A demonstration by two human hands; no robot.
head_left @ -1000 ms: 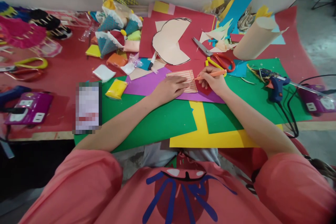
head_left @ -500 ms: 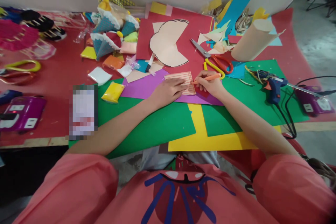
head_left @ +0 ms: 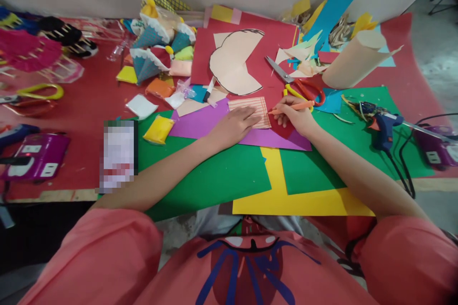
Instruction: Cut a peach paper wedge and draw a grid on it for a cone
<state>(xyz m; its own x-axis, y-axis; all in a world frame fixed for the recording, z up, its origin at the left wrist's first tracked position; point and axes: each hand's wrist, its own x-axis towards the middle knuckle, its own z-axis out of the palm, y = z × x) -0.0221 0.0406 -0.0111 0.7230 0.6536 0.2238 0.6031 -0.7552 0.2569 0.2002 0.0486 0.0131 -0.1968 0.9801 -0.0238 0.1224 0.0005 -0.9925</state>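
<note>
A small cream paper piece (head_left: 263, 108) with orange-brown stripes lies on a purple sheet (head_left: 195, 126). My left hand (head_left: 236, 125) rests flat on its lower left part, fingers stretched out. My right hand (head_left: 293, 113) is closed around an orange marker (head_left: 303, 105), whose tip is at or just beside the striped paper's right edge. Under the right hand, a dark red paper piece (head_left: 284, 129) shows in part. Just behind that hand lie scissors (head_left: 300, 90) with red and yellow handles. Beyond the striped piece is a cream paper cutout (head_left: 232, 64) with a black outline.
Green sheets (head_left: 214, 167) and a yellow sheet (head_left: 304, 202) cover the near side. At right are a glue gun (head_left: 384, 128) with its cord and a paper tube (head_left: 352, 59). Cone hats (head_left: 148, 64), clay packets (head_left: 159, 129) and a blurred-out phone (head_left: 119, 155) are at left.
The marker has moved from on the striped paper to about its right edge, and my right hand has shifted slightly right. The view has shifted a little; my left hand stays on the paper.
</note>
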